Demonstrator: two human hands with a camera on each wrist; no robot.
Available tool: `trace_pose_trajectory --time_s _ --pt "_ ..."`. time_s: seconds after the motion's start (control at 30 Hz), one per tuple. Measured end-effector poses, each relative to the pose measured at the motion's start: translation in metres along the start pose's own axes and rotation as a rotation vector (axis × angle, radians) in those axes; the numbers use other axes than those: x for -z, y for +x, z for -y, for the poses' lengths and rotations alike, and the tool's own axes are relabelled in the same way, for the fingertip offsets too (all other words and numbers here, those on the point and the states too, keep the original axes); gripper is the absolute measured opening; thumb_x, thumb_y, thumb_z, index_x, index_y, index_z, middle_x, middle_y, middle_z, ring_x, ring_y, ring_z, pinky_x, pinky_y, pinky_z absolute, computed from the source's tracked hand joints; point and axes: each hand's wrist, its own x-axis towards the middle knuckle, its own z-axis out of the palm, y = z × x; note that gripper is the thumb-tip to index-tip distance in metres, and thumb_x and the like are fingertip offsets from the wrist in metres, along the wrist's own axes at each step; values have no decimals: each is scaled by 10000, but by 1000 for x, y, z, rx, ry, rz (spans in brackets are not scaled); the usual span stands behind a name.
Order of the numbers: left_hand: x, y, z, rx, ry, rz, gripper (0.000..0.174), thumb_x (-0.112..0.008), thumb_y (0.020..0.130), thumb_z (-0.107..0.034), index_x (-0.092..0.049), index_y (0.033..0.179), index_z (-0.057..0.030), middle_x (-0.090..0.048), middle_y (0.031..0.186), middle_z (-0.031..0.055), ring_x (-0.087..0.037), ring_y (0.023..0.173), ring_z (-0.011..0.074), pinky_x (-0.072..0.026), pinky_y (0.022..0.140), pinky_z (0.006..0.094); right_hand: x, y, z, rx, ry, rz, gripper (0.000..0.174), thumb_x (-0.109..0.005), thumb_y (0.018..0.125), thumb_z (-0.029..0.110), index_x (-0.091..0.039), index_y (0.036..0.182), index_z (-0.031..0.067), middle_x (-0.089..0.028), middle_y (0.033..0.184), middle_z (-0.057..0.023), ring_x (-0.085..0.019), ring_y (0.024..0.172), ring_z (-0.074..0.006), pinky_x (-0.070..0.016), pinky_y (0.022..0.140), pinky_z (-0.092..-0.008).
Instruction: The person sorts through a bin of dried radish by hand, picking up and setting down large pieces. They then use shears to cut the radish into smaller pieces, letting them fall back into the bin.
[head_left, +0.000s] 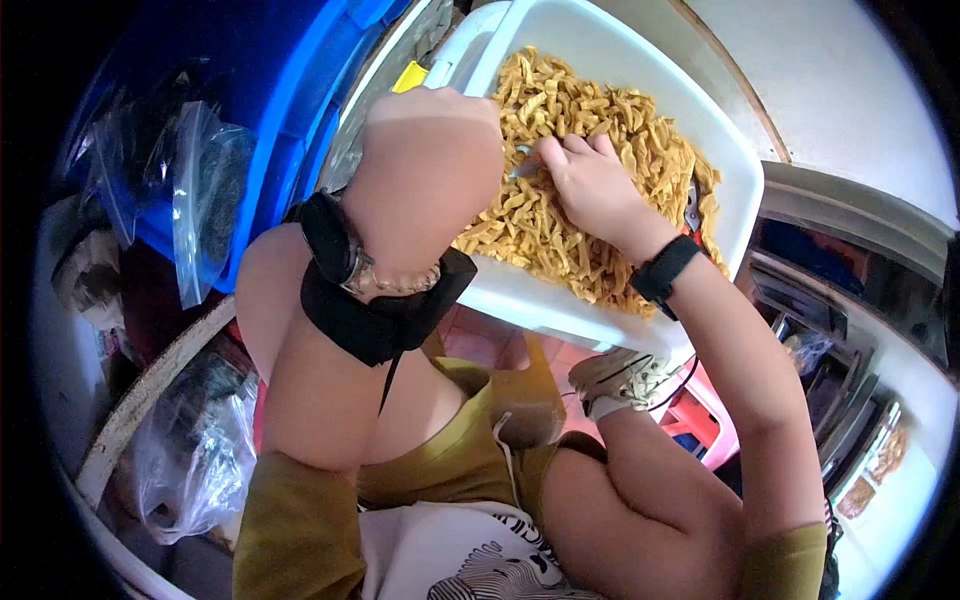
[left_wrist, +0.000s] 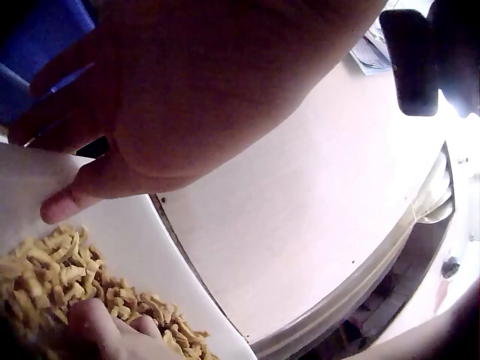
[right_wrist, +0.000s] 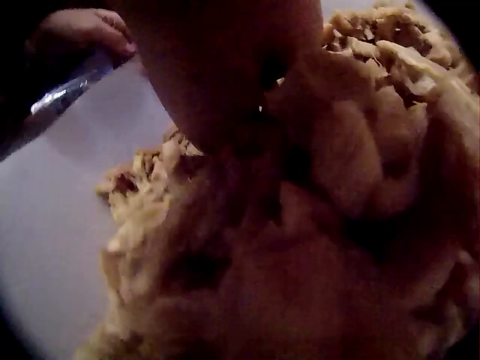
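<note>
Yellow-brown strips (head_left: pixel 600 250), like dried or pickled vegetable pieces, heap up in a white tub (head_left: pixel 735 220). My left hand (head_left: pixel 435 130) grips the tub's near-left rim; in the left wrist view the thumb (left_wrist: pixel 61 204) lies against the inner wall and the fingers reach over the outside. My right hand (head_left: pixel 595 185) digs into the heap, fingers bent down among the strips, fingertips hidden. By its thumb a small light-blue thing (head_left: pixel 523 160) shows between the strips. The right wrist view is dark and blurred, with strips (right_wrist: pixel 360 150) close to the lens.
A tool with red parts (head_left: pixel 692 205) lies at the tub's right side. A blue crate (head_left: pixel 290 130) and clear plastic bags (head_left: pixel 200 200) are on the left. Below the tub are a shoe (head_left: pixel 625 380) and a red stool (head_left: pixel 705 420). A pale panel (left_wrist: pixel 300 202) stands beyond the tub.
</note>
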Motion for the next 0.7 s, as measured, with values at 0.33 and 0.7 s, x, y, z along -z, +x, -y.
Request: trace_pose_trajectory --time_s 0.33,0.7 --pt "0 -3 -4 -45 -64 -116 51 -621 654 -127 -640 635 -84 -583 570 90 -619 603 261 -476 547 361 82 -64 0 -344 1251 -315 427 -631 845 -62 -310 1072 104 -630 1036 -92 -579 936 -137 -480 777 -255" --pt "22 18 -31 -136 -226 -255 273 -579 880 -222 -665 1061 -36 -617 1059 192 -571 1049 281 -435 937 377 113 -78 23 -347 1514 -592 456 -577 809 -160 -314 1090 85 -632 1029 -110 -641 929 -177 -537 796 -284"
